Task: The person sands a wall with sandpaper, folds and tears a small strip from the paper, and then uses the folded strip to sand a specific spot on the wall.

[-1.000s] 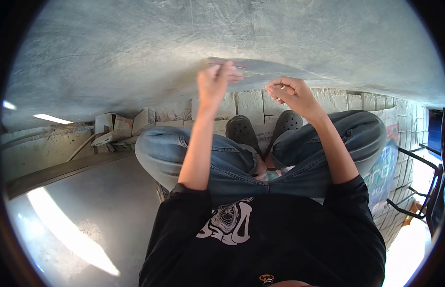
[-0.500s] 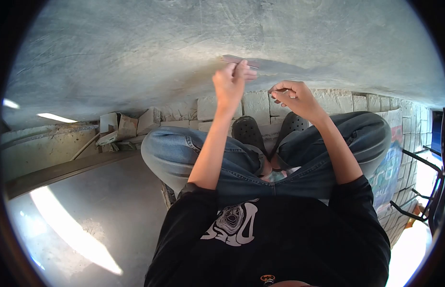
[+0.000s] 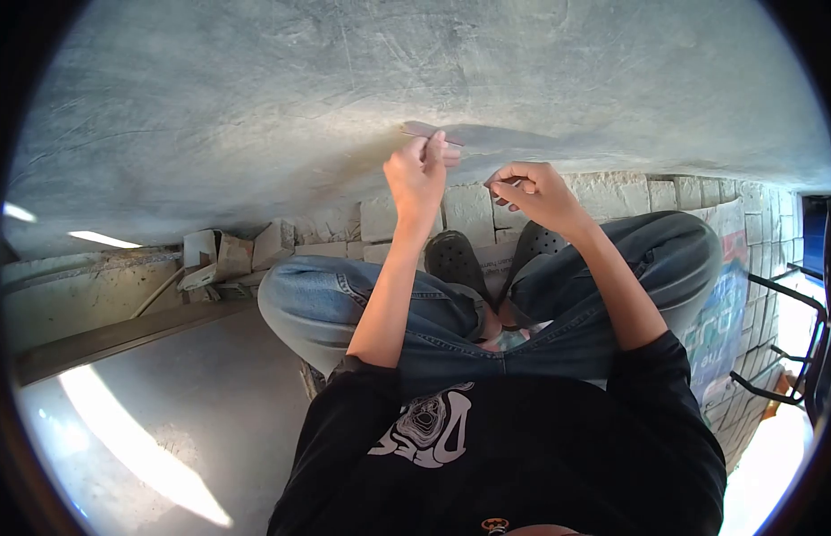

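Observation:
My left hand (image 3: 417, 174) is raised to the grey wall (image 3: 281, 98), its fingers closed on a thin reddish-brown strip (image 3: 419, 130) that looks like a piece of sandpaper. The strip lies on or very close to the wall surface and casts a shadow to the right. Beside it, a little lower and to the right, my right hand (image 3: 536, 195) hangs in front of the wall's base. Its thumb and fingers are pinched together, with a small dark tip at their ends that is too small to name.
Pale bricks (image 3: 398, 217) line the foot of the wall. My crossed legs in jeans (image 3: 317, 290) and dark clogs (image 3: 453, 255) are just below my hands. Broken blocks (image 3: 235, 256) lie at left, a printed sheet (image 3: 724, 295) and black metal legs (image 3: 773, 290) at right.
My left hand has come slightly down and left with the strip and is less blurred. My right hand has shifted slightly left, still pinched. The whole view has also moved a little.

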The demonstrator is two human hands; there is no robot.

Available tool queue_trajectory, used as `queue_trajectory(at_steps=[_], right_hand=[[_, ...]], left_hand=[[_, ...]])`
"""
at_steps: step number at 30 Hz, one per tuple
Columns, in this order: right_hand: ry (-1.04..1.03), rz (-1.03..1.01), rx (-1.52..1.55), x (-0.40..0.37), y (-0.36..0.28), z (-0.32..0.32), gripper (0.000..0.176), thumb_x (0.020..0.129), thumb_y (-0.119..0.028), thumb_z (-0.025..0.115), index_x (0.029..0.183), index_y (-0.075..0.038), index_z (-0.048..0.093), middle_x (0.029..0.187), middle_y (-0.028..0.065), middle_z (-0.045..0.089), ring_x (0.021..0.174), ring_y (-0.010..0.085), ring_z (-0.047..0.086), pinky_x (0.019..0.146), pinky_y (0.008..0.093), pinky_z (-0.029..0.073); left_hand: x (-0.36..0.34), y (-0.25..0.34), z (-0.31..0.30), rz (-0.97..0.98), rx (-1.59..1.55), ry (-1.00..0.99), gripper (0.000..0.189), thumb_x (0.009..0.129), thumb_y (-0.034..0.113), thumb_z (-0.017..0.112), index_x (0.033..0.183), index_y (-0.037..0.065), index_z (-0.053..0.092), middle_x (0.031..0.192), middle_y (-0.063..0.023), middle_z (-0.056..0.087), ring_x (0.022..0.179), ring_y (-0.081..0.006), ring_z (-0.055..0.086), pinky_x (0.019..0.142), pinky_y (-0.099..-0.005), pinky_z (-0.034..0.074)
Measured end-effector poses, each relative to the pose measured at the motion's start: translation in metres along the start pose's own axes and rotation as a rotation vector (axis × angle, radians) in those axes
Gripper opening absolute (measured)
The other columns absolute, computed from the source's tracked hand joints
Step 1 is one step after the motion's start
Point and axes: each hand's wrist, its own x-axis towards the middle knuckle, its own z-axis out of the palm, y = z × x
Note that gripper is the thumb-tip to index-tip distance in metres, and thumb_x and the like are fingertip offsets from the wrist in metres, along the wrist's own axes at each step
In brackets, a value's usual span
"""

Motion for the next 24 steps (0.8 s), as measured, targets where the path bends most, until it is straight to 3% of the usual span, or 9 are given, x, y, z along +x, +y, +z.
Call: queue_trajectory(at_steps=[2,5,8,13,15,20,22,24], right_hand=[[0.045,-0.007,-0.029,0.000,0.001,-0.005,0.018,0.088,-0.016,0.059,0.094,0.000,0.066,0.079,0.0030,0.065,0.070,0.0080,0.062,0.060,0.0216,0.049],[0.062,0.000,-0.072,-0.001,0.009,-0.009,0.018,0.087,-0.016,0.059,0.093,0.000,0.066,0.079,0.0033,0.065,0.069,0.0077,0.062,0.060,0.0212,0.049],[0.055,-0.011,-0.063,0.004,0.011,-0.005,0.017,0.086,-0.014,0.059,0.092,0.000,0.066,0.080,0.0037,0.066,0.069,0.0079,0.062,0.059,0.0213,0.049],[0.071,-0.070,-0.125,-0.002,0.005,-0.002,0.015,0.084,-0.009,0.058,0.091,0.002,0.066,0.079,0.0051,0.066,0.067,0.0091,0.062,0.059,0.0221,0.048],[0.092,-0.082,-0.118,0.001,0.014,-0.004,0.015,0.084,-0.009,0.058,0.090,0.002,0.066,0.079,0.0058,0.067,0.067,0.0096,0.062,0.059,0.0225,0.049],[0.120,-0.080,-0.199,0.002,0.018,-0.003,0.015,0.083,-0.008,0.059,0.090,0.003,0.065,0.079,0.0078,0.067,0.067,0.0118,0.063,0.060,0.0244,0.049],[0.132,-0.169,-0.230,-0.003,0.007,-0.001,0.015,0.083,-0.009,0.059,0.089,0.004,0.065,0.079,0.0089,0.067,0.069,0.0137,0.064,0.062,0.0256,0.050],[0.129,-0.146,-0.219,-0.005,0.004,0.000,0.014,0.083,-0.008,0.060,0.089,0.003,0.065,0.079,0.0091,0.067,0.069,0.0143,0.065,0.062,0.0260,0.051]], left_hand=[[0.012,0.023,-0.015,0.049,-0.029,0.001,0.026,0.091,0.018,0.055,0.078,-0.003,0.063,0.071,-0.0124,0.068,0.061,-0.0155,0.067,0.057,-0.0256,0.052],[0.024,0.041,-0.036,-0.089,-0.300,0.059,0.028,0.092,0.017,0.053,0.079,-0.006,0.061,0.071,-0.0143,0.067,0.065,-0.0201,0.068,0.058,-0.0263,0.055],[0.008,0.005,-0.009,-0.157,-0.167,-0.067,0.027,0.093,0.016,0.053,0.080,-0.007,0.061,0.071,-0.0148,0.066,0.067,-0.0192,0.068,0.057,-0.0267,0.055],[0.012,0.022,-0.007,-0.055,-0.231,-0.029,0.031,0.092,0.020,0.054,0.084,-0.009,0.061,0.074,-0.0165,0.067,0.068,-0.0203,0.068,0.059,-0.0277,0.056],[0.017,0.031,-0.015,-0.069,-0.288,0.044,0.026,0.091,0.016,0.054,0.079,-0.006,0.062,0.070,-0.0137,0.067,0.066,-0.0180,0.068,0.055,-0.0260,0.054],[0.005,0.001,0.002,-0.046,-0.063,0.011,0.024,0.090,0.014,0.056,0.075,-0.004,0.061,0.063,-0.0109,0.065,0.061,-0.0135,0.067,0.054,-0.0231,0.051],[0.009,0.022,-0.007,0.100,-0.040,0.094,0.027,0.091,0.018,0.056,0.074,-0.002,0.062,0.066,-0.0123,0.066,0.063,-0.0172,0.067,0.053,-0.0261,0.054],[0.013,0.026,-0.018,0.104,0.120,0.102,0.023,0.089,0.015,0.058,0.072,-0.001,0.061,0.062,-0.0111,0.064,0.057,-0.0164,0.065,0.050,-0.0271,0.050]])
